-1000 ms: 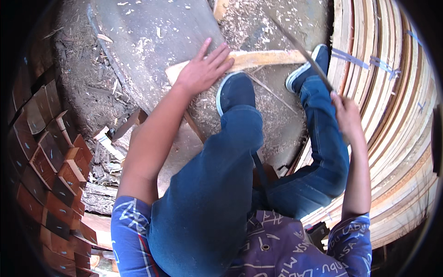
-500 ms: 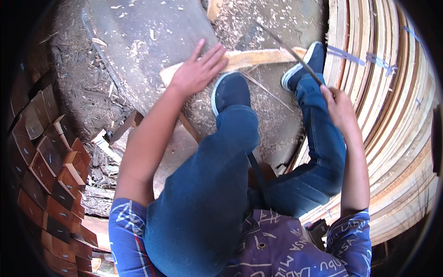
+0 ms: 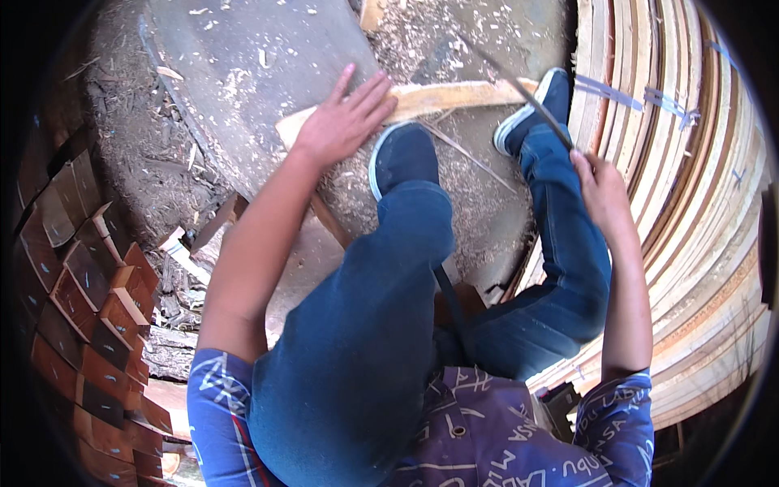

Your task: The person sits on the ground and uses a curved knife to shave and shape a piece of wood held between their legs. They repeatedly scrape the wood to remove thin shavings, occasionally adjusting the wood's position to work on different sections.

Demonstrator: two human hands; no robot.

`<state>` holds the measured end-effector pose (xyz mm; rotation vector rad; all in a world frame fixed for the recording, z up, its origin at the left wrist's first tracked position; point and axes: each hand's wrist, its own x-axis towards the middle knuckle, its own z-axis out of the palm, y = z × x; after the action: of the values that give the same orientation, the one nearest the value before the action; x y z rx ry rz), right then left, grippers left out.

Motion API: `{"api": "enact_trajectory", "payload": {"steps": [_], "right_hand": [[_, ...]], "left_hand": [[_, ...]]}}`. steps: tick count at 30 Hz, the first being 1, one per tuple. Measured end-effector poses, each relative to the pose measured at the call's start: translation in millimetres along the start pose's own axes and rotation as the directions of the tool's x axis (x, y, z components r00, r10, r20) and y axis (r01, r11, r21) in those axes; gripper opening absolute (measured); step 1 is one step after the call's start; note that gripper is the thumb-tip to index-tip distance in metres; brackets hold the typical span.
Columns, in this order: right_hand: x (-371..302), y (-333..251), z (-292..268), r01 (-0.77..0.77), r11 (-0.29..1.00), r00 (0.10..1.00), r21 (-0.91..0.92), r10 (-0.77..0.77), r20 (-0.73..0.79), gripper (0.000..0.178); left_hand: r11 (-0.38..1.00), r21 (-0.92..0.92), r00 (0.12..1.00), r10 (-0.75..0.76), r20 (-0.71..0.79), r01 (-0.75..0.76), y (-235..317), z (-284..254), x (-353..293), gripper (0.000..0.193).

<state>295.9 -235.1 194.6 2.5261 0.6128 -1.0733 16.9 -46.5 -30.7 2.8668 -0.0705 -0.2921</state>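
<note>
My left hand (image 3: 342, 122) lies flat with its fingers stretched out over the left end of a long, pale, slightly curved strip of wood (image 3: 454, 96). The strip lies crosswise on the ground, its right end beside my right shoe (image 3: 529, 122). My left shoe (image 3: 404, 158) stands close to its near edge. On the right, my right hand (image 3: 604, 193) is closed round the near end of a long, thin, dark blade (image 3: 519, 89). The blade slants up and left across the strip's right end, partly blurred; its handle is hidden in my fingers.
Curved wooden boards (image 3: 649, 211) with blue ties are stacked along the right. Reddish-brown wood blocks (image 3: 101, 325) are piled at the left. A grey sheet (image 3: 260, 73) strewn with chips lies at the upper left. A thin stick (image 3: 471, 156) lies between my shoes.
My left hand has shifted slightly left along with the strip's left end. The blade and my right hand have moved a little to the right.
</note>
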Motion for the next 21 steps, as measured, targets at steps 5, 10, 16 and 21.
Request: {"api": "enact_trajectory", "payload": {"steps": [5, 10, 16, 21], "right_hand": [[-5.3, -19.1, -7.3, 0.106, 0.973, 0.986, 0.207, -0.076, -0.147, 0.049], [-0.4, 52.2, 60.4, 0.032, 0.990, 0.999, -0.139, -0.035, -0.023, 0.046], [-11.6, -8.0, -0.6, 0.066, 0.994, 0.996, 0.091, -0.060, -0.069, 0.044], [-8.3, -8.8, -0.9, 0.141, 0.941, 0.966, 0.306, -0.064, -0.249, 0.044]], "left_hand": [[0.999, -0.019, 0.999, -0.036, 0.020, 0.036, -5.0, -6.2, -2.3, 0.048], [0.997, -0.072, 1.000, -0.006, -0.006, 0.006, 2.1, -3.6, 9.8, 0.048], [0.999, -0.017, 0.999, -0.036, 0.038, 0.036, -3.5, -2.8, -1.7, 0.049], [0.999, -0.017, 0.999, -0.041, 0.026, 0.041, -5.2, -7.1, -1.4, 0.049]]}}
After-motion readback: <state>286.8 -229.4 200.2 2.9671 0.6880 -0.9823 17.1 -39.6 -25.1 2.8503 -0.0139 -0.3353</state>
